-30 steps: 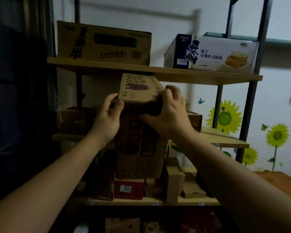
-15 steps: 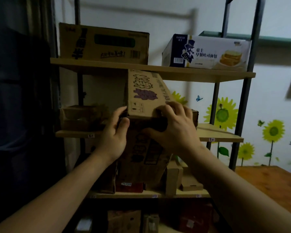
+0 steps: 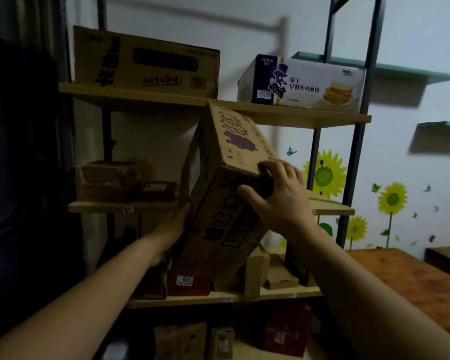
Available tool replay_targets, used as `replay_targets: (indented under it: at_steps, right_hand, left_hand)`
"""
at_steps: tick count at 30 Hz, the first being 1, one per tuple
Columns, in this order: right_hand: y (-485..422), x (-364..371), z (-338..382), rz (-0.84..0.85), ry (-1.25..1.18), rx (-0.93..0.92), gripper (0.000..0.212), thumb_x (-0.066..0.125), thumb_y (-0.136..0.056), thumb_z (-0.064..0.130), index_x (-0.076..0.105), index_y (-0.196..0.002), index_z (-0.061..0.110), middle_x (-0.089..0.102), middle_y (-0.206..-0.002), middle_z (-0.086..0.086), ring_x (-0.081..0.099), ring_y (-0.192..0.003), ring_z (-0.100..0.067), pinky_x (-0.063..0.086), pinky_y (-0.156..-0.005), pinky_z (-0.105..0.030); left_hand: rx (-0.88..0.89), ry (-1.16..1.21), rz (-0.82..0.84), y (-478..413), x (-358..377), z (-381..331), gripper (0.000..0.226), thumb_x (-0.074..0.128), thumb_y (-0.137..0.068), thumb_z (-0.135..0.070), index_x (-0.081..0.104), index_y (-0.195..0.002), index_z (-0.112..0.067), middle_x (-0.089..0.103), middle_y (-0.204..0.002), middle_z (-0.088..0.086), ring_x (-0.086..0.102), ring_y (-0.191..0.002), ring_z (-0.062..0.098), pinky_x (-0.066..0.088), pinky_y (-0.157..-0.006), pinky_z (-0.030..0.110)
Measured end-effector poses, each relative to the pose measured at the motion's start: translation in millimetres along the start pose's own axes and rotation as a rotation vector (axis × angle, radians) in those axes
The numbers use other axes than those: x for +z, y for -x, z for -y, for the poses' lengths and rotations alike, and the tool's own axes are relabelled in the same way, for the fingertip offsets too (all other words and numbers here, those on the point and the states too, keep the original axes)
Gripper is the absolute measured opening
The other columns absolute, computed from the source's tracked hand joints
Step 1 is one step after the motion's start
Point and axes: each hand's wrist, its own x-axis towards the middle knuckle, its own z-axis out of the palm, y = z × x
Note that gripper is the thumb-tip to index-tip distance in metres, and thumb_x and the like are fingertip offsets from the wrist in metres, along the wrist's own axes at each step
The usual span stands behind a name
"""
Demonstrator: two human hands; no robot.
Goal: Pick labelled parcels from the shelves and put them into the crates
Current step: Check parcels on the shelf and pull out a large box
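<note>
**Tilted carton held clear of the shelves**

We face a metal-framed shelving unit (image 3: 146,96) with pale wooden boards, standing against a white wall (image 3: 413,35) stuck with sunflower stickers (image 3: 325,175). A dark curtain (image 3: 24,178) hangs to the left, and a wooden table (image 3: 413,281) stands to the lower right.

The carton (image 3: 226,203) is in the air in front of the middle shelf, between our two hands and resting on no board. Its long axis is steep but not plumb: the lower end swings left, the upper end leans right. The face with the purple grape print looks up and to the right, and its far corner overlaps the top board's edge. A white label shows on the left side face.

On the top board sit a wide brown carton (image 3: 146,63) at left and a white-and-blue bread box (image 3: 304,83) at right, well apart. Flat small parcels (image 3: 107,180) lie at the left of the middle board, and the held carton hides the middle of that board.

Our right hand (image 3: 283,196) grips the upper near corner, fingers curled over the edge and thumb pressed on the front face. Our left hand (image 3: 172,229) is against the lower left side; its fingers are behind the carton, so we cannot tell how they lie.

A red parcel (image 3: 189,284) with a numbered tag sits on the lower board, just under the carton.
</note>
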Motion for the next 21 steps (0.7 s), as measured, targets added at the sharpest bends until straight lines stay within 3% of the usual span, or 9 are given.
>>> replay_targets:
  at_steps: [4,6,9,11,14,17,21]
  right_hand:
    - [3.8,0.1,-1.8,0.020,-0.013,-0.008,0.070,0.061,-0.081,0.060,0.039,-0.139,0.028,0.032,-0.149,0.001,0.018,-0.140,-0.021,0.030,-0.113,-0.042]
    - [3.1,0.7,-0.4,0.014,-0.009,-0.008,0.070,0.061,-0.082,0.060,0.039,-0.139,0.028,0.032,-0.149,0.002,0.019,-0.139,-0.021,0.030,-0.112,-0.041]
    - [1.4,1.3,-1.7,-0.035,-0.055,0.037,0.066,0.061,-0.083,0.058,0.041,-0.137,0.027,0.036,-0.146,-0.001,0.024,-0.137,-0.023,0.033,-0.111,-0.045]
    - [2.1,1.0,-5.2,-0.049,-0.075,0.065,0.065,0.060,-0.084,0.057,0.040,-0.137,0.025,0.037,-0.145,-0.003,0.027,-0.134,-0.023,0.034,-0.110,-0.043]
    - [4.6,0.1,-11.4,-0.060,-0.090,0.083,0.064,0.060,-0.085,0.054,0.039,-0.139,0.024,0.037,-0.144,-0.004,0.028,-0.133,-0.023,0.031,-0.106,-0.038]
    - [4.3,-2.1,-17.3,-0.035,-0.020,0.097,0.064,0.053,-0.087,0.061,0.032,-0.142,0.035,0.036,-0.145,-0.005,0.030,-0.133,-0.026,0.034,-0.108,-0.050]
    - [3.2,-2.6,-17.4,0.006,-0.060,0.200,0.082,0.044,-0.067,0.085,0.029,-0.134,0.040,0.047,-0.135,-0.001,0.050,-0.119,-0.026,0.044,-0.097,-0.059]
  left_hand:
    - [-0.201,0.094,0.096,0.1,0.2,7.8,0.098,0.047,-0.059,-0.090,0.039,-0.141,-0.038,0.042,-0.146,0.004,0.042,-0.128,0.033,0.035,-0.103,0.058]
    - [-0.268,0.062,0.106,1.5,-2.5,7.0,0.101,0.042,-0.060,-0.091,0.039,-0.142,-0.032,0.039,-0.147,0.008,0.038,-0.131,0.035,0.030,-0.105,0.060]
    - [-0.325,-0.017,0.048,6.4,-2.6,19.1,0.093,0.037,-0.068,-0.087,0.039,-0.141,-0.030,0.043,-0.142,0.014,0.045,-0.123,0.039,0.045,-0.088,0.053]
    - [-0.312,0.009,0.029,13.1,0.2,24.2,0.085,0.036,-0.073,-0.083,0.039,-0.140,-0.030,0.045,-0.141,0.014,0.049,-0.116,0.036,0.048,-0.074,0.046]
    - [-0.239,0.108,0.077,11.4,0.4,25.7,0.079,0.049,-0.070,-0.081,0.043,-0.136,-0.037,0.047,-0.140,0.009,0.051,-0.117,0.034,0.049,-0.086,0.053]
    - [-0.138,0.169,0.030,-0.5,-2.8,28.8,0.085,0.069,-0.055,-0.078,0.043,-0.131,-0.050,0.047,-0.139,0.001,0.050,-0.118,0.031,0.053,-0.082,0.057]
    - [-0.036,0.193,-0.131,12.6,-0.2,8.8,0.070,0.054,-0.079,-0.067,0.039,-0.139,-0.035,0.051,-0.130,0.000,0.051,-0.117,0.028,0.049,-0.091,0.045]
